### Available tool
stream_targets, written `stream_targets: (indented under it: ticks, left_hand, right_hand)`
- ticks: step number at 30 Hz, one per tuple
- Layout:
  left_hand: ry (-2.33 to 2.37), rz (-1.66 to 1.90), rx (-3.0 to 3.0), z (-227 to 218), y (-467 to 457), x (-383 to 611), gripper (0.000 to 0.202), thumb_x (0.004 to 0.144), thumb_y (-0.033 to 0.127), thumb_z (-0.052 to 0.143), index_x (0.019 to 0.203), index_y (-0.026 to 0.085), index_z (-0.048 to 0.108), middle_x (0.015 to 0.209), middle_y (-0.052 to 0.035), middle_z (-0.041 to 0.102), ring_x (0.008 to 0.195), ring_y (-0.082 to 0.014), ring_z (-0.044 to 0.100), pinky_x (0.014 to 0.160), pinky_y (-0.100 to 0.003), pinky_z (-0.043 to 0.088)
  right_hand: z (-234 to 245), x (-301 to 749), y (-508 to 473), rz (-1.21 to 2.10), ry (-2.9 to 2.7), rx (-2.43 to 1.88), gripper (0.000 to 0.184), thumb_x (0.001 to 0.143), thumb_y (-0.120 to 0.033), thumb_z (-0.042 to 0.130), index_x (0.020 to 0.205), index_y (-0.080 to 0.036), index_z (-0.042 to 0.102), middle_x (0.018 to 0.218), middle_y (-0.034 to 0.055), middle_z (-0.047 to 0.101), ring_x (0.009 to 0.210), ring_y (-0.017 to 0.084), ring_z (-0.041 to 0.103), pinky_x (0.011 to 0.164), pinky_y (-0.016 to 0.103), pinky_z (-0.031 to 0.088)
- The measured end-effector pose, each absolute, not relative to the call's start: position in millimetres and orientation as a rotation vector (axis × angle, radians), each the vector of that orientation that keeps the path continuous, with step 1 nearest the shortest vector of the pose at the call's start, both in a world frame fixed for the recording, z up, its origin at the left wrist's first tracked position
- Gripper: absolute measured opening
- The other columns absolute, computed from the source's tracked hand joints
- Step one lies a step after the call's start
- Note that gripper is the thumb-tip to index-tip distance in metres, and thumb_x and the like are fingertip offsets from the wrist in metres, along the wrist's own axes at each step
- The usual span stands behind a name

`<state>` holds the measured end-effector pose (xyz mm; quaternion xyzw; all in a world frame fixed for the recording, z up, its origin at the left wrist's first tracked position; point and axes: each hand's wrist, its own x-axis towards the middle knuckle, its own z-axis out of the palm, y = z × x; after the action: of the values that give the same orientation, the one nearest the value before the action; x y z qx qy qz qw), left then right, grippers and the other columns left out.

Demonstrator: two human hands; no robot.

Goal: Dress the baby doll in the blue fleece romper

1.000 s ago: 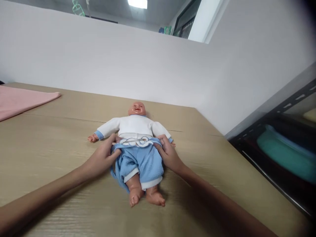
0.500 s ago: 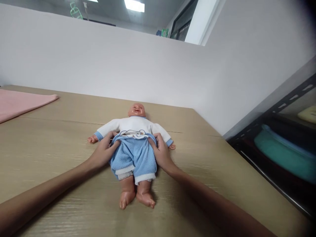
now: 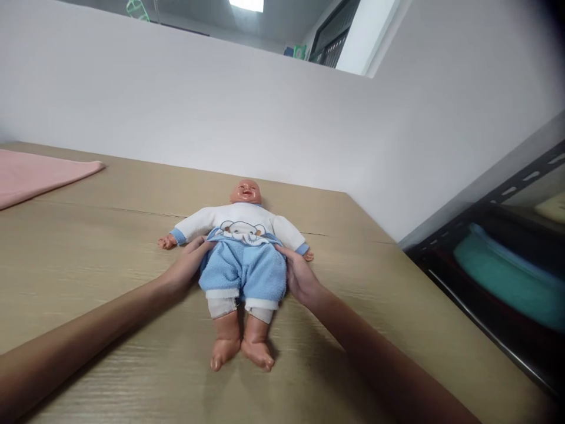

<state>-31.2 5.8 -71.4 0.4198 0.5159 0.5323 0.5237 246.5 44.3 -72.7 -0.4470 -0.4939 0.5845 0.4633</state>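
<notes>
Nearest me, the doll's bare feet point(image 3: 241, 353) point at the surface's point(image 3: 88, 277) near edge; doll point(image 3: 241, 259) lies face-up mid-surface, head twd the far edge by the wall point(image 3: 220, 106). My left hand point(image 3: 188, 268) & right hand point(image 3: 298, 274) flank the blue trousers point(image 3: 242, 274), fingers curled at the waistband; can't tell if they pinch cloth or just press it. Risk, I'd say: uneven tugging twists the waistband or slides the doll sideways. Pink cloth point(image 3: 35, 174) sits at the far-left corner.

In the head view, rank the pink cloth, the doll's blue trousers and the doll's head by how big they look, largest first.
1. pink cloth, though the picture's left edge cuts it off
2. blue trousers, with the left hand and right hand at their sides
3. doll's head, also farthest from the camera
</notes>
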Motion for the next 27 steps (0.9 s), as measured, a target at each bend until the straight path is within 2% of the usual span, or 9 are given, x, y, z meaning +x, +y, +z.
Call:
stream_targets:
  ticks: [4,7,10,14,18,20,22,25,27]
  left_hand:
    - [1.121,1.348,1.134,-67,12,-34,0.056,0.088,0.069,0.086,0.118,0.023,0.075,0.119,-0.01,0.083,0.108,-0.0315,0.078,0.091,-0.041,0.061]
    - [1.053,1.258,1.249,-61,22,-44,0.058,0.09,0.071,0.084,0.122,0.023,0.079,0.121,-0.0101,0.085,0.114,-0.0352,0.078,0.092,-0.042,0.061]
    - [1.009,1.125,1.304,-60,30,-58,0.059,0.087,0.067,0.089,0.125,0.023,0.082,0.118,-0.0109,0.087,0.114,-0.0367,0.079,0.094,-0.043,0.062]
    - [1.042,1.149,1.359,-57,35,-72,0.057,0.085,0.063,0.092,0.128,0.026,0.084,0.126,-0.011,0.086,0.125,-0.038,0.076,0.109,-0.048,0.06]
    - [1.099,1.037,1.645,-35,40,-78,0.052,0.089,0.064,0.088,0.125,0.027,0.086,0.132,-0.0097,0.083,0.135,-0.0418,0.07,0.114,-0.051,0.059]
    - [1.016,0.88,1.731,-20,45,-80,0.051,0.094,0.065,0.084,0.13,0.028,0.085,0.134,-0.0081,0.083,0.135,-0.0411,0.07,0.114,-0.05,0.059]
    - [0.932,0.746,1.728,-10,52,-82,0.053,0.098,0.065,0.081,0.136,0.03,0.083,0.139,-0.007,0.082,0.135,-0.0405,0.071,0.116,-0.049,0.058]
    - [0.883,0.715,1.656,-10,62,-88,0.055,0.097,0.063,0.085,0.141,0.031,0.083,0.145,-0.0074,0.081,0.137,-0.0403,0.071,0.121,-0.048,0.055]
    - [0.877,0.783,1.516,-19,65,-90,0.056,0.095,0.061,0.088,0.143,0.031,0.082,0.144,-0.009,0.081,0.134,-0.039,0.073,0.118,-0.047,0.057]
  right_hand:
    - [-66,245,46,1.473,-1.137,-1.004,0.045,0.096,-0.054,0.077,0.129,-0.023,0.079,0.128,0.01,0.087,0.124,0.033,0.081,0.114,0.051,0.063]
    - [-62,248,56,1.405,-1.186,-0.98,0.053,0.091,-0.054,0.085,0.133,-0.024,0.078,0.139,0.009,0.083,0.136,0.031,0.075,0.12,0.048,0.058]
    - [-57,257,63,1.37,-1.316,-0.943,0.049,0.084,-0.055,0.088,0.122,-0.025,0.081,0.13,0.0068,0.085,0.128,0.032,0.077,0.121,0.051,0.056]
    - [-37,269,61,1.129,-1.719,-0.928,0.035,0.093,-0.057,0.079,0.104,-0.025,0.085,0.115,0.003,0.086,0.114,0.03,0.076,0.117,0.048,0.055]
    - [1,274,65,0.933,-2.095,-1.034,0.04,0.097,-0.063,0.078,0.104,-0.025,0.088,0.111,0.0036,0.086,0.109,0.034,0.074,0.113,0.051,0.055]
    - [19,273,74,1.011,-2.226,-1.016,0.04,0.094,-0.062,0.083,0.113,-0.027,0.088,0.121,0.0037,0.087,0.118,0.037,0.074,0.117,0.053,0.053]
    - [28,268,86,1.245,-2.246,-0.927,0.042,0.092,-0.06,0.088,0.122,-0.03,0.087,0.134,0.0027,0.085,0.132,0.036,0.072,0.124,0.052,0.05]
    - [21,257,102,1.616,-1.895,-0.823,0.052,0.085,-0.064,0.093,0.124,-0.032,0.085,0.141,0.0026,0.082,0.141,0.033,0.07,0.13,0.048,0.049]
    - [7,250,108,1.683,-1.619,-0.839,0.059,0.081,-0.071,0.094,0.122,-0.03,0.084,0.141,0.0046,0.083,0.142,0.033,0.07,0.132,0.049,0.047]
